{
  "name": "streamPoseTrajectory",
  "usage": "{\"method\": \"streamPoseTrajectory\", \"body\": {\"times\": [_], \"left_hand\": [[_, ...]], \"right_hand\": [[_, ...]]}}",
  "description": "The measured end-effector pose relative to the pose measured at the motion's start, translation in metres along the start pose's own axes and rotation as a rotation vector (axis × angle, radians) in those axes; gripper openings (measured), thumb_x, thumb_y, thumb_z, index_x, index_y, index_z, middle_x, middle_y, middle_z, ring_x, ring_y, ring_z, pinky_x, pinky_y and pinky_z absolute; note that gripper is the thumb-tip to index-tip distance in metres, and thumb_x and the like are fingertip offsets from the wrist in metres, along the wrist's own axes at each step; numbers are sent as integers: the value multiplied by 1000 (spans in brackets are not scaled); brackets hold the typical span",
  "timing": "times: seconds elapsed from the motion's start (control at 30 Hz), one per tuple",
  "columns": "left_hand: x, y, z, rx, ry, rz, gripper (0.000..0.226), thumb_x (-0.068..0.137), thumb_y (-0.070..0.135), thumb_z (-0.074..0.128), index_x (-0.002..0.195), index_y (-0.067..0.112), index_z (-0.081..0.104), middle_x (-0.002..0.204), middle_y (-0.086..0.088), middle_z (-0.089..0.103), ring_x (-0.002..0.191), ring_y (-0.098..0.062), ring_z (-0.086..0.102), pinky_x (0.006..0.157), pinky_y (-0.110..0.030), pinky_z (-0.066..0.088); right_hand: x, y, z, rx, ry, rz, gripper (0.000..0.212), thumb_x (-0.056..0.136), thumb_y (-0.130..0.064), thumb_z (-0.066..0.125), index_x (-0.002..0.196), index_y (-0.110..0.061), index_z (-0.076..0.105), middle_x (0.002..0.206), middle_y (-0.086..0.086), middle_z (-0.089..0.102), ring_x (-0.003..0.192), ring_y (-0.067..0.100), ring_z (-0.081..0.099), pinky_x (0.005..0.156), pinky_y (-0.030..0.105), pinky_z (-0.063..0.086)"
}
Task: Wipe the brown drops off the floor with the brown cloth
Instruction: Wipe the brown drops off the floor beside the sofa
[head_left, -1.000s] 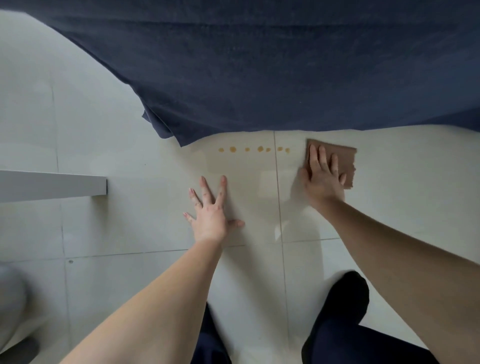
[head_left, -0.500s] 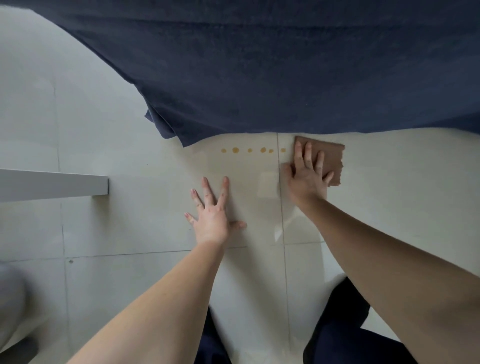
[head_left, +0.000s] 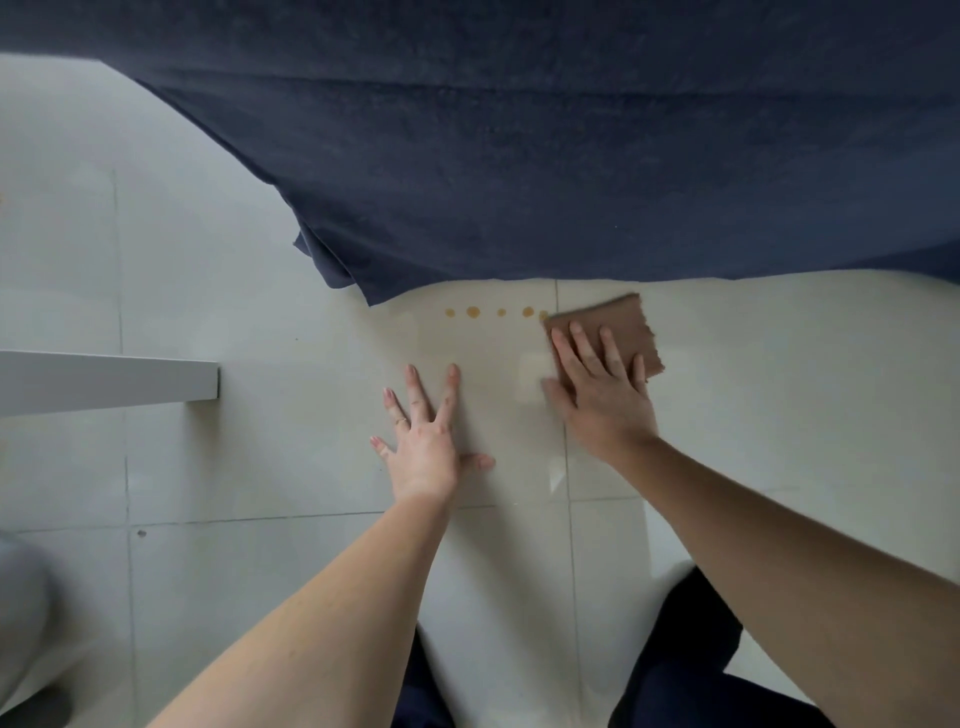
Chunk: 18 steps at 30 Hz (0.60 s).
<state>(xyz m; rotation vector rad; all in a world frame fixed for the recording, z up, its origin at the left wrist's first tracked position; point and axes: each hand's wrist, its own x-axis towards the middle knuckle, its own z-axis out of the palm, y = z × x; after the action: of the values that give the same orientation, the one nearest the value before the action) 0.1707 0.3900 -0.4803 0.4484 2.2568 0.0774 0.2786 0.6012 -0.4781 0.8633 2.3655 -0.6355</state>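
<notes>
A row of several small brown drops (head_left: 472, 312) lies on the pale tiled floor (head_left: 291, 395), just below the hanging edge of a dark blue garment. The brown cloth (head_left: 631, 322) lies flat on the floor at the row's right end, and its left corner touches the rightmost visible drop. My right hand (head_left: 597, 387) presses flat on the cloth, fingers spread over it. My left hand (head_left: 428, 441) rests flat on the bare floor below the drops, fingers apart, holding nothing.
The dark blue garment (head_left: 519, 156) hangs across the whole top of the view and hides the floor beyond the drops. A grey bar (head_left: 104, 382) juts in from the left. My dark-clad knees (head_left: 675, 665) are at the bottom.
My right hand has slid the cloth leftward along the row, covering the drops at the right end. My left hand has stayed planted on the floor.
</notes>
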Motion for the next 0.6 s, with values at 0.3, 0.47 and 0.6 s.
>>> {"method": "streamPoseTrajectory", "body": {"times": [0.3, 0.47, 0.6], "left_hand": [[1, -1, 0, 16, -4, 1, 131, 77, 60, 83, 157, 58, -22, 168, 3, -40, 157, -39, -27, 116, -79, 16], [0, 0, -1, 28, -9, -3, 133, 77, 60, 83, 156, 58, -23, 168, 3, -39, 158, -40, -26, 117, -79, 19], [-1, 1, 0, 24, -1, -5, 131, 77, 59, 82, 156, 58, -23, 168, 4, -39, 158, -39, -27, 117, -78, 16]], "right_hand": [[42, -24, -12, 193, 66, 204, 69, 106, -64, 16, 166, -40, -9, 177, -12, -9, 163, 29, -13, 125, 69, -6], [-2, 7, 0, -10, -9, -9, 66, 106, -66, 17, 165, -48, -7, 175, -21, -8, 163, 19, -10, 129, 61, -1], [21, 13, -12, 98, 32, 156, 67, 106, -62, 17, 166, -44, -4, 176, -16, -6, 163, 24, -9, 128, 63, -2]]}}
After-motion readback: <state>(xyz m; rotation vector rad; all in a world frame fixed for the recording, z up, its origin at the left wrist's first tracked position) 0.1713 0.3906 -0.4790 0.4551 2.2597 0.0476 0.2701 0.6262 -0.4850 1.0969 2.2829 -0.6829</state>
